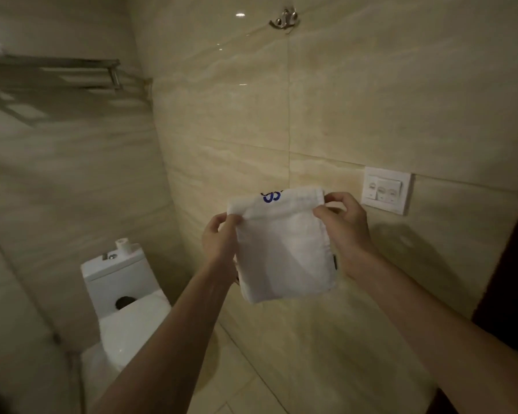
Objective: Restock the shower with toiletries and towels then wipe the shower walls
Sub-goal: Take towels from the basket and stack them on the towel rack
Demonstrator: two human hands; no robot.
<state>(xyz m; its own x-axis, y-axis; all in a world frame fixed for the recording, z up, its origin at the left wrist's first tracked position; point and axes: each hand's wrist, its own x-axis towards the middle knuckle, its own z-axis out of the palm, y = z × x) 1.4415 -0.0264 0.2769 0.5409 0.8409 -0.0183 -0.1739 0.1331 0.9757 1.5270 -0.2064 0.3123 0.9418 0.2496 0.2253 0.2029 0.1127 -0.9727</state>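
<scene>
Fingers (233, 219) of your left hand (219, 237) pinch the upper left edge of the folded white towel (284, 252), and your right hand (346, 225) pinches the upper right edge, so the towel hangs between them in front of the tiled wall (356, 94). Both grips look light and catch only the top fold. That is the weak spot: if one pinch lets go, the folds will likely fall open and the cloth will swing down toward the floor (251, 383). Below and to the left of your left fingers sits the toilet (123, 297), with a paper roll (124, 245) on its tank. A dropped towel could land against it and be unfit to stock. Well above your fingers is a metal hook (284, 19), and far up to the left is a rack (72, 74). Either one means stretching with a loose bundle. Just beside your right fingers is a switch plate (386, 191); keep any damp cloth off it.
</scene>
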